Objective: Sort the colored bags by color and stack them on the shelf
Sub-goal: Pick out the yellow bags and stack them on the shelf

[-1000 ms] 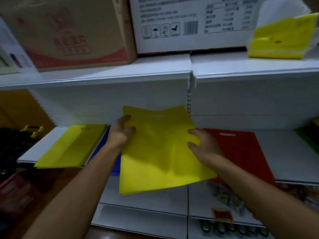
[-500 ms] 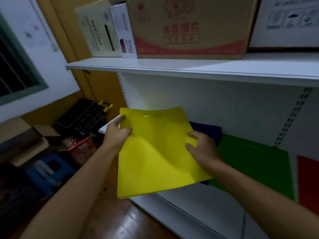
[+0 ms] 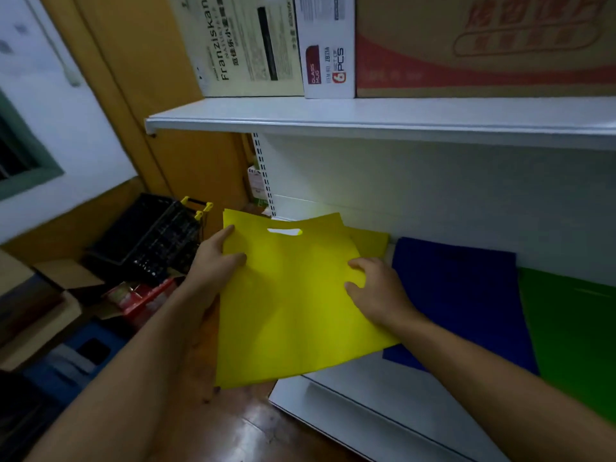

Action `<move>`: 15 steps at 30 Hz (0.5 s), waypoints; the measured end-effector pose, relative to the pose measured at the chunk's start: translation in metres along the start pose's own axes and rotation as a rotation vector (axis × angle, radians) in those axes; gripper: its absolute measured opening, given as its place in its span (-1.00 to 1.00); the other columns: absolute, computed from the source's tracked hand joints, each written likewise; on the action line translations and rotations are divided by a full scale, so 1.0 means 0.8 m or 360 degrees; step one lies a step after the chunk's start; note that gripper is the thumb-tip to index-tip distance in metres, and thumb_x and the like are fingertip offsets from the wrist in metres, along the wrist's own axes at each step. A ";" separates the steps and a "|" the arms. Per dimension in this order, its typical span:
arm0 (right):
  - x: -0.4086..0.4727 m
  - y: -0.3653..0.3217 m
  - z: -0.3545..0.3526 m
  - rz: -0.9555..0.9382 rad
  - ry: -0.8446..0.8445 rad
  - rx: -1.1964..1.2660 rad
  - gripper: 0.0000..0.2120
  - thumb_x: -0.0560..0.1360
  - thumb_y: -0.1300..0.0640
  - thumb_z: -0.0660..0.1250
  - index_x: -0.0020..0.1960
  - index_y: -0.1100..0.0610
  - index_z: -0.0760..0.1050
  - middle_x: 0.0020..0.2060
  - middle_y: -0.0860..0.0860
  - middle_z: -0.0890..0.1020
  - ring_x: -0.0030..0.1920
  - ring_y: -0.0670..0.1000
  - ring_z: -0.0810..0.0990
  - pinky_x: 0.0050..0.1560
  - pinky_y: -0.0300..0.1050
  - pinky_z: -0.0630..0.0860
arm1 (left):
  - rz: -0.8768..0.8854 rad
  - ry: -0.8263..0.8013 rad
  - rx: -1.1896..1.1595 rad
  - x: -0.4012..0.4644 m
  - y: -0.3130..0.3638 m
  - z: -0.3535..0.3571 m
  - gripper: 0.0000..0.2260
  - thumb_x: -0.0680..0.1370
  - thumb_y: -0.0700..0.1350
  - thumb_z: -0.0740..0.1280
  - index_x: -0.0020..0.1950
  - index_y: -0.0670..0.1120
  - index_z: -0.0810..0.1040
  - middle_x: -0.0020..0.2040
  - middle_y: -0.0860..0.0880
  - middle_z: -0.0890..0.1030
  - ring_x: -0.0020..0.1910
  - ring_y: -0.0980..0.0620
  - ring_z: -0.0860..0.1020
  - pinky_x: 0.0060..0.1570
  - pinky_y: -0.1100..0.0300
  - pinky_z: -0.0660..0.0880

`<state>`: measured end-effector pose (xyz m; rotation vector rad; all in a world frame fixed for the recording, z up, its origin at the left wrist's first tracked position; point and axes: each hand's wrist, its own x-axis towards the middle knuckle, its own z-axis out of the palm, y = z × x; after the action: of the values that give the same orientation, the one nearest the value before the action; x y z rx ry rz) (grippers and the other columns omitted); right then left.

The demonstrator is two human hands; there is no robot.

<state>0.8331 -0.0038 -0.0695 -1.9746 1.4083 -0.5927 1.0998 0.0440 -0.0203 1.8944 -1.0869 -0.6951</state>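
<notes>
I hold a flat yellow bag (image 3: 293,301) with a cut-out handle over the left end of the white shelf (image 3: 350,395). My left hand (image 3: 215,261) grips its left edge, thumb on top. My right hand (image 3: 375,290) pinches its right side, fingers curled on the fabric. Under it, a corner of another yellow bag (image 3: 371,243) lies on the shelf. A dark blue bag (image 3: 456,295) lies to the right, touching the held bag's edge. A green bag (image 3: 573,335) lies further right.
The shelf above (image 3: 366,116) carries cardboard boxes (image 3: 466,45) and a white mug box (image 3: 325,48). Left of the shelving, on the floor, are a black crate (image 3: 146,235), a red box (image 3: 140,295) and blue bins (image 3: 76,355). An orange wall stands behind.
My view and both hands have swung left along the shelf with the yellow bag, from over the red and blue bags to the left end above the other yellow bag.
</notes>
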 end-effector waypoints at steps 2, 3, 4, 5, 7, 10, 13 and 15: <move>0.018 0.004 0.009 0.0075 -0.0030 -0.0035 -0.54 0.55 0.07 0.33 0.43 0.10 0.37 0.37 0.11 0.40 0.31 0.13 0.43 0.28 0.00 0.41 | 0.0059 -0.0055 0.0081 0.030 -0.004 0.003 -0.38 0.53 -0.34 0.29 0.54 -0.01 0.21 0.44 -0.12 0.35 -0.21 -0.02 0.56 -0.16 -0.01 0.63; 0.026 0.008 0.012 0.0110 -0.0042 -0.0045 -0.53 0.55 0.08 0.33 0.43 0.11 0.36 0.38 0.11 0.39 0.33 0.14 0.42 0.29 -0.01 0.40 | 0.0079 -0.0083 0.0107 0.045 -0.007 0.008 -0.36 0.51 -0.38 0.28 0.54 -0.04 0.20 0.41 -0.12 0.36 -0.21 -0.03 0.57 -0.22 0.04 0.61; 0.034 0.013 0.014 0.0139 -0.0049 -0.0058 -0.52 0.55 0.08 0.33 0.43 0.12 0.36 0.39 0.12 0.38 0.34 0.14 0.41 0.30 -0.01 0.40 | 0.0078 -0.0118 0.0121 0.059 -0.010 0.013 -0.35 0.50 -0.41 0.26 0.54 -0.06 0.20 0.39 -0.11 0.37 -0.17 -0.06 0.58 -0.22 0.03 0.59; 0.041 0.019 0.017 0.0161 -0.0053 -0.0072 -0.53 0.55 0.09 0.33 0.43 0.12 0.36 0.39 0.12 0.38 0.34 0.15 0.41 0.30 0.01 0.41 | 0.0068 -0.0159 0.0133 0.073 -0.014 0.019 -0.35 0.49 -0.43 0.26 0.54 -0.08 0.19 0.37 -0.09 0.38 -0.08 -0.12 0.59 -0.16 -0.01 0.58; 0.055 0.032 0.021 0.0180 -0.0060 -0.0084 -0.55 0.57 0.10 0.31 0.43 0.10 0.36 0.40 0.10 0.38 0.31 0.14 0.44 0.28 0.04 0.43 | 0.0075 -0.0216 0.0150 0.103 -0.021 0.034 -0.36 0.47 -0.46 0.25 0.53 -0.13 0.21 0.42 -0.17 0.36 0.17 -0.20 0.53 0.02 -0.06 0.56; 0.076 0.058 0.027 0.0206 -0.0055 -0.0100 -0.59 0.58 0.10 0.29 0.41 0.05 0.37 0.37 0.06 0.40 0.22 0.10 0.49 0.21 0.05 0.48 | 0.0088 -0.0209 0.0152 0.145 -0.033 0.064 -0.41 0.47 -0.46 0.26 0.48 -0.17 0.31 0.39 -0.20 0.41 0.21 -0.24 0.51 0.06 -0.11 0.55; 0.090 0.081 0.032 0.0289 -0.0059 -0.0146 -0.61 0.57 0.07 0.28 0.38 0.02 0.38 0.31 0.04 0.44 0.19 0.07 0.49 0.13 -0.01 0.50 | 0.0087 -0.0183 0.0247 0.179 -0.040 0.098 -0.52 0.48 -0.44 0.28 0.37 -0.15 0.46 0.17 -0.21 0.54 -0.03 -0.20 0.58 -0.12 0.05 0.55; 0.098 0.091 0.033 0.0354 -0.0084 -0.0210 -0.61 0.58 0.06 0.26 0.39 0.00 0.37 0.29 0.02 0.45 0.20 0.05 0.49 0.10 -0.04 0.50 | 0.0117 -0.0183 0.0288 0.199 -0.045 0.117 -0.59 0.47 -0.42 0.32 0.28 -0.13 0.54 0.10 -0.27 0.61 -0.13 -0.22 0.61 -0.18 0.07 0.51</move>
<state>0.8284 -0.0883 -0.1400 -1.8837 1.6427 -0.3531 1.1182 -0.1211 -0.1080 1.9746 -1.3238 -0.6908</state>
